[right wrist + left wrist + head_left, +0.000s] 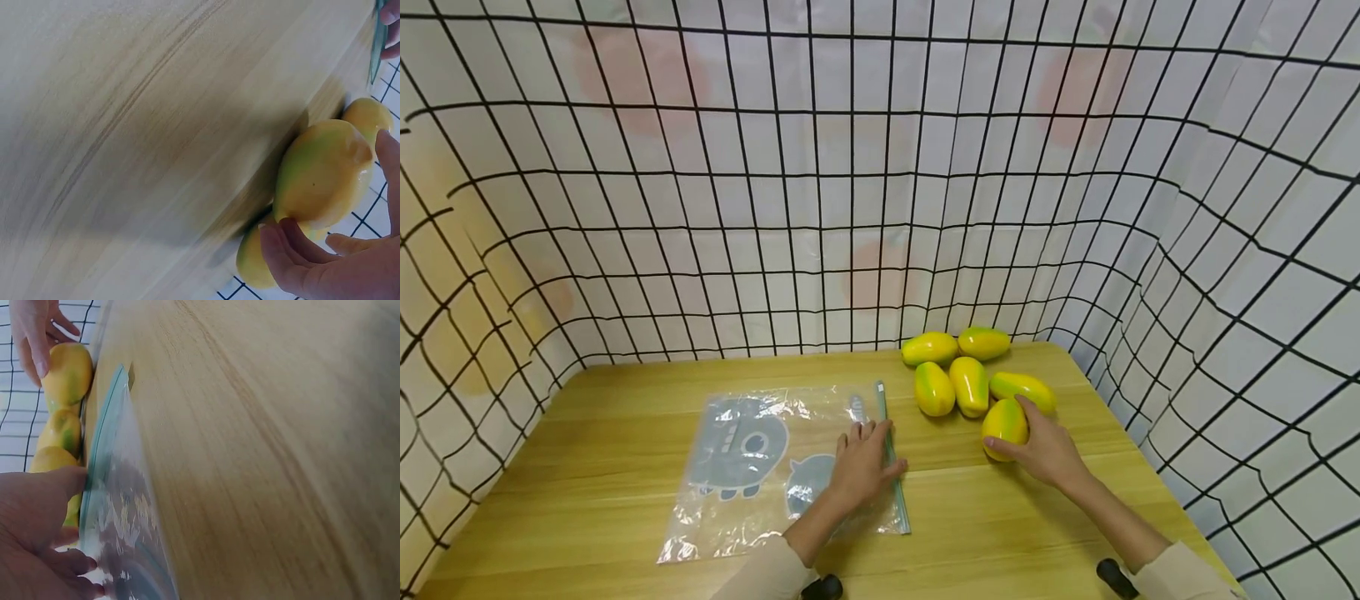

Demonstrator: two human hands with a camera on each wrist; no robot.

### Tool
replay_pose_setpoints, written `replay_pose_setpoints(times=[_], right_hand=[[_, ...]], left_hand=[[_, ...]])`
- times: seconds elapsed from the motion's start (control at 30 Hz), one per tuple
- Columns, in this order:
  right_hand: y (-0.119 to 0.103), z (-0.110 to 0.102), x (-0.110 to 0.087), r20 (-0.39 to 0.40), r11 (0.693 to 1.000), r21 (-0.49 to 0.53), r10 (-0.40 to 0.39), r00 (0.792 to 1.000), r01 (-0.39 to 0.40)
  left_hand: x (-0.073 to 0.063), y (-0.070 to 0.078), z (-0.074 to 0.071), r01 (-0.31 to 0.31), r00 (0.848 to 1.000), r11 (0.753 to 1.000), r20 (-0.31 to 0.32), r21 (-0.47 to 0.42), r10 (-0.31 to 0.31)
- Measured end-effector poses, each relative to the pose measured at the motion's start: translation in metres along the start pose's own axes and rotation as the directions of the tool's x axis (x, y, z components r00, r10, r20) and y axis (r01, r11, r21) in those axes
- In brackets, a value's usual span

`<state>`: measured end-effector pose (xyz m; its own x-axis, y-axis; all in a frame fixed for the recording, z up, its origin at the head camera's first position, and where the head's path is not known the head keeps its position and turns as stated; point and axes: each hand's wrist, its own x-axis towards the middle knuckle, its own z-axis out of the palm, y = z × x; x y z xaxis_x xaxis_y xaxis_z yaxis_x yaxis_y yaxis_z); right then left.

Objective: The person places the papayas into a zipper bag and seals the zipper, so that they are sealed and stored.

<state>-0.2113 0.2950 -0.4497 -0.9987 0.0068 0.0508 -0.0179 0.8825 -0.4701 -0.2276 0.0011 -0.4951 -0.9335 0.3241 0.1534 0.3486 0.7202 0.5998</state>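
Our right hand [1048, 450] pinches one fruit [1004, 425] beside the other fruits [970, 388], right of the bag [745, 454], where our left hand [861, 468] rests spread. We judge the fruit light, stiff, slippery; grip its middle.

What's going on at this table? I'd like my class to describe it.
A person's right hand grips a yellow-green fruit, with five similar fruits clustered beyond it. Whether the gripped one is off the table is hard to tell. The left hand rests on a clear printed bag by its green zip edge. The bag lies flat on the wooden table, left of the fruits.
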Motion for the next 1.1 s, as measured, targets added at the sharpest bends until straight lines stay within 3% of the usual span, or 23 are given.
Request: replay_pose_setpoints(times=[0.27,0.43,0.6,0.83,0.97,1.1], right_hand=[[-0.001,-0.001,-0.001,0.016,1.000,-0.013,0.003,1.000,-0.003],[-0.003,-0.002,-0.002,0.027,1.000,-0.016,-0.005,1.000,0.006],[-0.004,-0.003,-0.001,0.049,1.000,-0.015,-0.009,0.999,0.010],[-0.004,-0.004,-0.003,0.073,1.000,0.001,0.001,0.997,-0.001],[-0.004,-0.003,-0.004,0.082,1.000,0.017,0.009,0.997,-0.010],[-0.004,-0.003,-0.004,0.082,1.000,0.024,0.014,0.996,-0.016]], left_hand=[[0.003,0.001,0.002,-0.022,0.997,0.997,-0.070,0.075,0.027],[0.003,-0.001,0.001,-0.015,0.994,0.997,-0.110,0.071,0.023],[0.005,-0.005,-0.001,0.032,0.988,0.998,-0.153,0.051,-0.024],[0.012,-0.008,-0.005,0.078,0.984,0.996,-0.167,0.052,-0.069],[0.015,-0.010,-0.007,0.068,0.986,0.998,-0.151,0.005,-0.067],[0.019,-0.013,-0.008,0.049,0.990,0.989,-0.123,-0.140,-0.066]])
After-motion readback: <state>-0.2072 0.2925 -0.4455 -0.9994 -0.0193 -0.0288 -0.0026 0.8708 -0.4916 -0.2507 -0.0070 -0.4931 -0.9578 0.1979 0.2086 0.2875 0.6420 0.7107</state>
